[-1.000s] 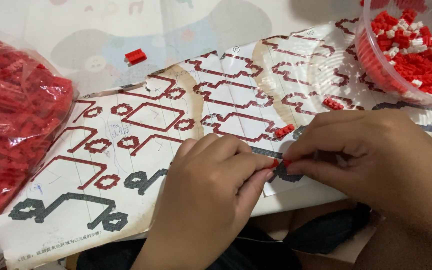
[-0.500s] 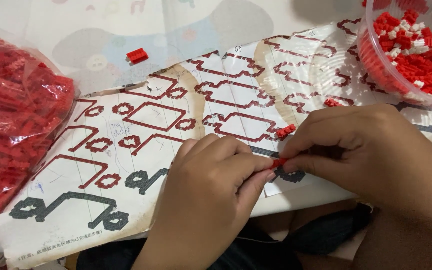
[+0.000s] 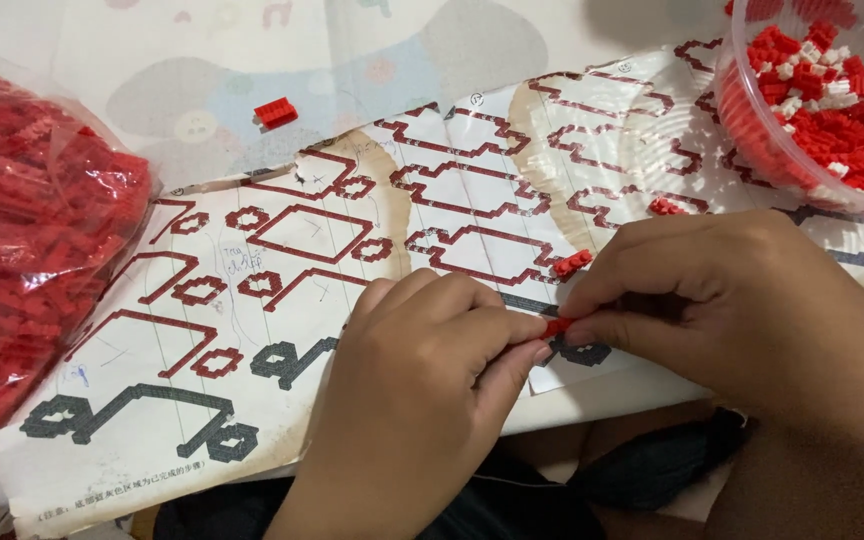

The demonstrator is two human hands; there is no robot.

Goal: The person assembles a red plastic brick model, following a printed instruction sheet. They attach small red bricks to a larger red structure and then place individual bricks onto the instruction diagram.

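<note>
Red tiny brick [image 3: 556, 326] pinched btwn both hands' fingers, left hand [image 3: 422, 380] curled, right hand [image 3: 742, 300] knuckles up, over paper sheet [image 3: 282, 300].

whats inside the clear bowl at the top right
The clear bowl holds a heap of small red bricks with a few white ones mixed in. The picture's edge cuts off its far side, and lower layers are buried.

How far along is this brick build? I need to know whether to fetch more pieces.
Done: little shows; only small red clusters lie on the instruction sheet. In hand: left hand and right hand pinch a tiny red piece. Left: a full bag of red bricks and a tub.
</note>
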